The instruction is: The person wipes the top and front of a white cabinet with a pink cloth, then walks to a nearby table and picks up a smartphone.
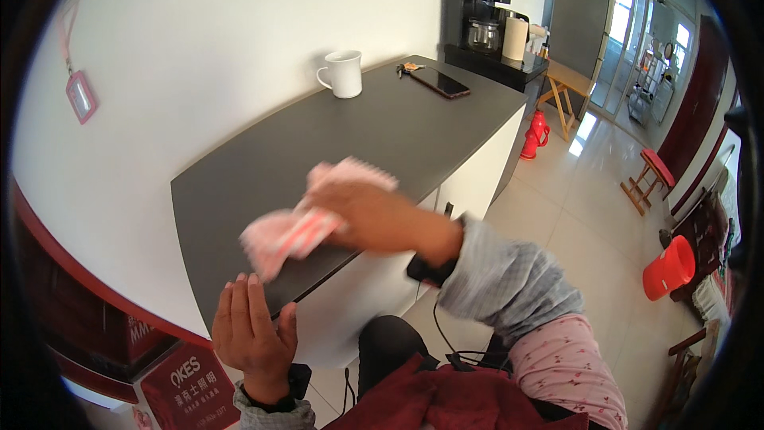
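Observation:
My right hand (364,215), blurred, grips a pink-and-white cloth (286,239) over the dark grey top of a white cabinet (382,128). Folds of the cloth stick out on both sides of the hand; whether it presses on the surface is hard to tell. At the near left end of the cabinet top is my left hand (253,325), with nothing in it, the thumb spread from the fingers. A white mug (344,74) stands by the wall. Farther right lie a dark smartphone (440,82) and a bunch of keys (410,67).
Past the cabinet's far end stands a black coffee maker (474,15) beside a paper roll (514,39). On the tiled floor are a red thermos flask (535,136), a folding stool (649,179) and a red bucket (668,269). A pink badge holder (80,97) hangs on the wall.

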Demonstrator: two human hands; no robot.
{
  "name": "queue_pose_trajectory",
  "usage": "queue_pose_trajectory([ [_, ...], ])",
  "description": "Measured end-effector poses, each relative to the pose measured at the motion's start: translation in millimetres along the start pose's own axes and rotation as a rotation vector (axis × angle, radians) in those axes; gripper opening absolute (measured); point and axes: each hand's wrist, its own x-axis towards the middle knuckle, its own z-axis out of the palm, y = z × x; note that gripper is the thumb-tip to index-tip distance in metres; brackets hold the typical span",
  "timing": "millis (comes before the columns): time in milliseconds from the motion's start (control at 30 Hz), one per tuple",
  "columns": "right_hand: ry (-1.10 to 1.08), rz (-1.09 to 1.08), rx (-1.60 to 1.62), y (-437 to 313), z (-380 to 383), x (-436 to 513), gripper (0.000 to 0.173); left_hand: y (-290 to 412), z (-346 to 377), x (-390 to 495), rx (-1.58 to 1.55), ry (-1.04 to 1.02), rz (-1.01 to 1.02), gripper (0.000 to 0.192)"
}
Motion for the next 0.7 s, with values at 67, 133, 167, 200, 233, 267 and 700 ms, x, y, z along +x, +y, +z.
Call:
queue_pose_trajectory([
  [67,0.003,0.147,-0.257,35.4,-38.2,-12.4,0.02,-1.1,0.5,-2.7,-0.002,0.013,0.007,0.054],
  [133,-0.082,0.459,-0.447,66.0,-69.9,-21.1,0.019,-1.5,1.0,-5.3,0.013,0.0,0.001,0.055],
  [167,-0.067,0.578,-0.491,75.4,-79.9,-25.4,0.021,-1.9,1.6,-6.0,0.002,0.028,0.003,0.056],
  [200,-0.013,0.579,-0.421,81.2,-87.2,-26.3,0.023,-1.5,2.8,-6.2,-0.012,0.034,0.001,0.056],
  [233,0.045,0.592,-0.358,83.0,-91.4,-24.4,0.025,-1.3,3.6,-5.9,-0.026,0.04,0.001,0.056],
  [267,0.089,0.689,-0.31,78.9,-89.1,-22.3,0.028,-0.6,3.9,-5.2,-0.059,0.047,-0.008,0.054],
  [700,0.031,0.284,-0.189,36.4,-22.2,-9.3,0.035,-97.0,-58.5,115.8,-0.835,-0.648,0.057,0.044],
])
